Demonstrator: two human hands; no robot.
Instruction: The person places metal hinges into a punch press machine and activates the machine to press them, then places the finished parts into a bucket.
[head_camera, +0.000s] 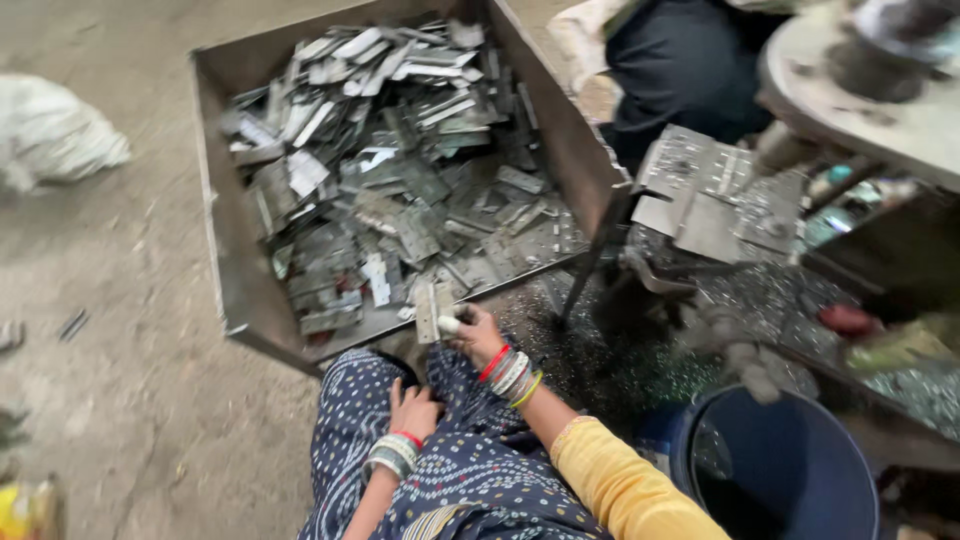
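The bin (235, 260), a large open steel box on the floor (130, 300), holds a loose heap of flat grey plates (400, 190) with punched holes. A second stack of plates (705, 195) lies to the right, beside a round machine bench (850, 100). A dark blue bucket (780, 470) stands at lower right; a white sack (50, 135) lies at far left.

The right hand (470, 332) reaches to the bin's near edge, fingers (450, 324) clamped on one plate (432, 308), held upright just over the rim. The left hand (412, 410) rests on the lap, fingers loosely together, holding nothing.

Handling, as judged: the plate is stiff, thin sheet metal, light singly, heavy in bulk. Edges and burrs are likely sharp; surfaces may be oily. Grip across the flat faces near one end.

Packages, labels, signs: none legible. A yellow object (25, 505) at lower left is too blurred to identify.
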